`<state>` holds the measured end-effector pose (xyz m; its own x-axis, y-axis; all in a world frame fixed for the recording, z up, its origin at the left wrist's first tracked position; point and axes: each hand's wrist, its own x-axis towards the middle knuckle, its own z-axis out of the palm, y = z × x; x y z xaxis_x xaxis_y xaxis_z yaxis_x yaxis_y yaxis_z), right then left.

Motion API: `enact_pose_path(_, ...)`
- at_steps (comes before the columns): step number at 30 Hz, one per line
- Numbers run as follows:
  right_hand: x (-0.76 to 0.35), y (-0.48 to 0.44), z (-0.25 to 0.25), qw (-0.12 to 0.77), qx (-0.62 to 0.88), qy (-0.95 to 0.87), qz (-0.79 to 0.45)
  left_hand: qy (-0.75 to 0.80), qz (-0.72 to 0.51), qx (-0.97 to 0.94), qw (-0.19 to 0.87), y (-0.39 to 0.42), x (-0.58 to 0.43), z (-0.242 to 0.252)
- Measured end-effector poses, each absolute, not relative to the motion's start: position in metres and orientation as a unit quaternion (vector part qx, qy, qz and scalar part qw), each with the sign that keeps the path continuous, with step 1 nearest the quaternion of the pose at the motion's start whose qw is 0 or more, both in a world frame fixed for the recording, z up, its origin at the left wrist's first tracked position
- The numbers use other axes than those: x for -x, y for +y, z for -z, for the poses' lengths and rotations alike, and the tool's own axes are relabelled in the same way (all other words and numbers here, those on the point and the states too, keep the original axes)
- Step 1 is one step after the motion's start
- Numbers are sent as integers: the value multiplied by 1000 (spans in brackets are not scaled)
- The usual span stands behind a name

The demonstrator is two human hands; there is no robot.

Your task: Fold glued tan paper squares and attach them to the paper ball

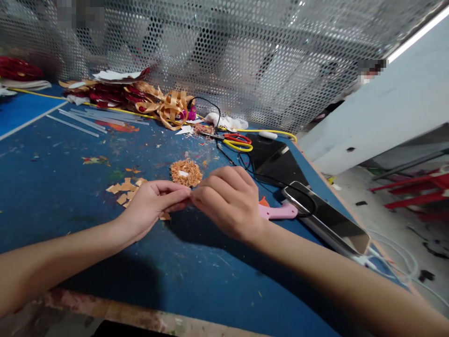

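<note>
My left hand point(149, 206) and my right hand point(228, 201) meet fingertip to fingertip above the blue table. Both are closed in a pinch, and whatever they hold is too small or hidden to name. Just behind the fingertips lies a round, frayed gold piece point(192, 177) with a white centre. Small cut squares of gold ribbon point(123, 187) are scattered beside my left hand, partly covered by it. A pink handle point(283, 211) shows to the right of my right hand; the rest of that tool is hidden behind the hand.
Red-and-yellow-handled scissors point(238, 146), gold ribbon loops point(175, 110) and dark red material point(105, 96) lie toward the perforated metal screen point(245, 61). Translucent sticks point(79, 123) lie at left. A phone point(333, 220), a dark flat panel point(273, 159) and a black cable line the right side.
</note>
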<state>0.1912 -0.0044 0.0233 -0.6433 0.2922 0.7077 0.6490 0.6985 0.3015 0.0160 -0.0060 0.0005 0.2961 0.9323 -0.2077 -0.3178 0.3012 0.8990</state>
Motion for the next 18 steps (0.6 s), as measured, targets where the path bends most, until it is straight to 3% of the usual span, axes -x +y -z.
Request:
enact_pose_path(3,-191,-6,-28,344,270,-858,268,416,-454,-441,653,-6,-13,-7)
enact_pose_path(5,-191,-5,-28,377,304,-852,200,417,-461,-466,630,-8,-12,-14)
enact_pose_path(10,-186,-4,-29,408,403,-789,-221,410,-444,-512,610,-10,-12,-27)
enact_pose_path(13,-184,-5,-31,412,385,-720,-404,379,-422,-535,626,-5,-7,-32)
enact_pose_path(16,-186,-5,-35,434,353,-682,-471,325,-309,-581,679,-2,9,-48)
enact_pose_path(18,-191,-4,-38,448,351,-681,-460,291,-110,-618,722,-5,25,-63)
